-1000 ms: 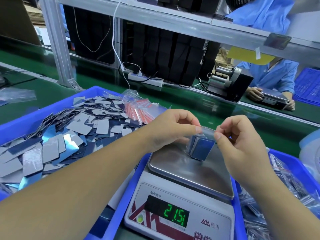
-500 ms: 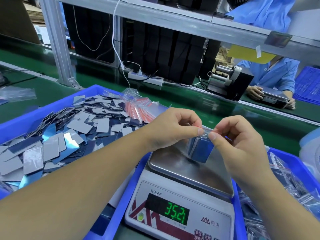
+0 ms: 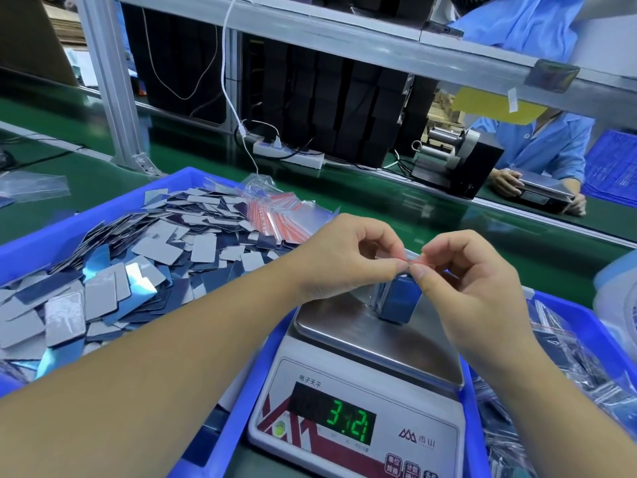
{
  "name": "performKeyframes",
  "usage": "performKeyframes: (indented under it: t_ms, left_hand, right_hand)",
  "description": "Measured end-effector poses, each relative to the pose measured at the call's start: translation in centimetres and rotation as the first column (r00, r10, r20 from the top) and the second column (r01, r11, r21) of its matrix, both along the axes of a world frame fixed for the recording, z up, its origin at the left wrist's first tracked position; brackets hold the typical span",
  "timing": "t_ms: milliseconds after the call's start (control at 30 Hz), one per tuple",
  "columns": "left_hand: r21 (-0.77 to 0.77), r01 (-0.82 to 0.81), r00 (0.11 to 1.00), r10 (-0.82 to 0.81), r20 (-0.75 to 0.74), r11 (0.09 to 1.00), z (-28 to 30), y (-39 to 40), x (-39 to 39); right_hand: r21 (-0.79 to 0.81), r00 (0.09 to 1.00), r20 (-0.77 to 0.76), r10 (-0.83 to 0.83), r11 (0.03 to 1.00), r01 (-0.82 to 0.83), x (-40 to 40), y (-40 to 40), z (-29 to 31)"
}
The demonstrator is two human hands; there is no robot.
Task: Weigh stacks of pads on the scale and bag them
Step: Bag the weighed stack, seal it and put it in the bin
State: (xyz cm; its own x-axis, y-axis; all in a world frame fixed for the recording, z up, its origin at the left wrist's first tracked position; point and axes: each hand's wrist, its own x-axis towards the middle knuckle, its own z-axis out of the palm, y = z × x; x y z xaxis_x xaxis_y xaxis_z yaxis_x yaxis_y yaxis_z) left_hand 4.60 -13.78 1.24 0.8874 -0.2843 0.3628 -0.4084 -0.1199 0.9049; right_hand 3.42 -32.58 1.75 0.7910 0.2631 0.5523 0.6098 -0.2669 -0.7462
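seal step | bag's red zip strip point(image 3: 412, 261) pinched between left hand point(image 3: 348, 257) and right hand point(image 3: 472, 274) fingertips, strip lying crosswise | pad stack point(image 3: 396, 300) hung just below fingertips, touching scale point(image 3: 372, 339) | hands equally near

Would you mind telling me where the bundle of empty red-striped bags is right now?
In the head view, the empty red-striped bags lie at the far right edge of the loose pads in the left blue bin, just beyond the left hand.

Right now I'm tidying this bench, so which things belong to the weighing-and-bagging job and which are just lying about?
In use:
- left hand and right hand, pinching the bag of pads shut
- scale
- loose pads
- empty zip bags
- filled bags

Lying about:
- power strip
- white cable
- roller machine
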Motion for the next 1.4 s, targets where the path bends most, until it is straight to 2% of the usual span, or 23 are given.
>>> performKeyframes:
  t_ms: [200,333,600,767,1067,1400]
  left_hand:
    - [0.056,0.000,1.000,0.000,0.001,0.998,0.3,-0.1,-0.1]
    - [0.011,0.057,0.996,-0.056,-0.068,0.998,0.4,-0.2,-0.3]
    - [-0.009,0.071,0.981,-0.071,-0.180,0.997,0.7,0.0,-0.5]
    - [0.000,0.080,0.982,-0.079,-0.174,0.997,0.7,0.0,-0.5]
    - [-0.015,0.109,0.989,-0.110,-0.102,0.994,0.5,-0.2,-0.4]
    - [0.026,0.147,0.978,-0.142,-0.150,0.989,1.2,1.4,0.0]
  right_hand:
    - [-0.007,1.000,0.006,-0.002,1.000,0.002,-0.1,0.1,0.1]
    - [0.004,1.000,-0.027,-0.008,1.000,0.008,-0.2,0.4,0.0]
    - [0.000,1.000,0.001,-0.031,1.000,0.031,-0.5,0.4,0.3]
    - [-0.026,0.999,-0.017,-0.042,0.999,0.042,-0.5,0.6,0.3]
    - [0.051,0.997,-0.071,0.015,0.999,-0.012,-0.4,0.4,0.3]
    - [0.067,0.987,-0.141,0.083,0.995,-0.074,-0.1,0.0,0.9]
